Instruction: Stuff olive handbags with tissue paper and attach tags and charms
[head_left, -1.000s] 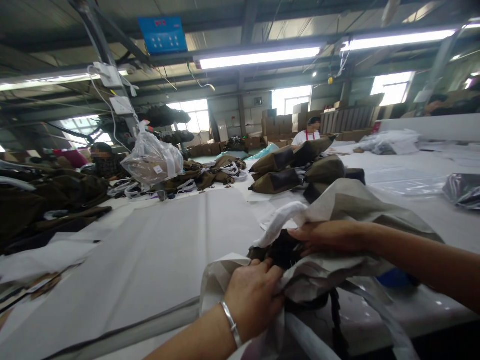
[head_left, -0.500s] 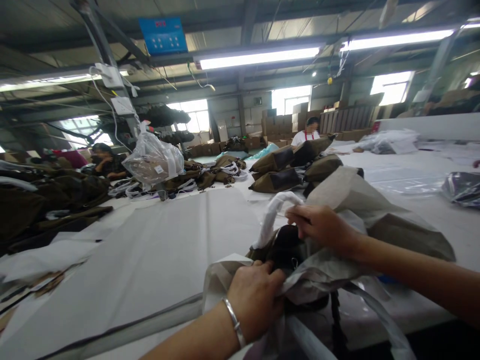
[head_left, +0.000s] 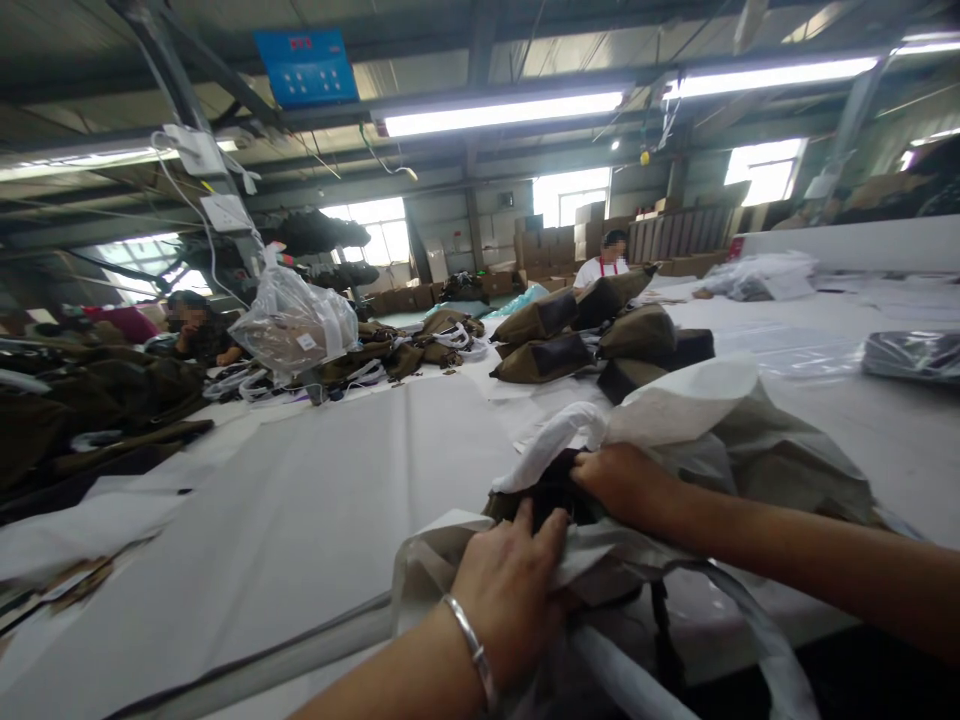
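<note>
An olive-and-dark handbag [head_left: 501, 503] lies in front of me, partly inside a pale, thin cloth dust bag [head_left: 675, 400]. White wrapping covers its arched handle [head_left: 551, 435]. My left hand [head_left: 506, 580], with a silver bangle at the wrist, is on the near side of the handbag's opening. Two of its digits show bent over the dark edge; the others are hidden. My right hand [head_left: 630, 490] is closed on the far right edge of the opening, its fingertips tucked out of sight. A second pale wrapped strap [head_left: 776, 640] hangs below my right forearm.
Several olive bags [head_left: 544, 340] are piled farther along the white table [head_left: 337, 480]. Dark olive bags heap up at the left [head_left: 112, 390]. A clear plastic bag [head_left: 292, 320] hangs from a post. Plastic-wrapped goods [head_left: 911, 355] lie at right. Two people sit beyond the table.
My right hand has moved down from beside the handle to the opening's edge. Two digits of my left hand have spread apart. The dust bag has shifted, and the view has turned slightly.
</note>
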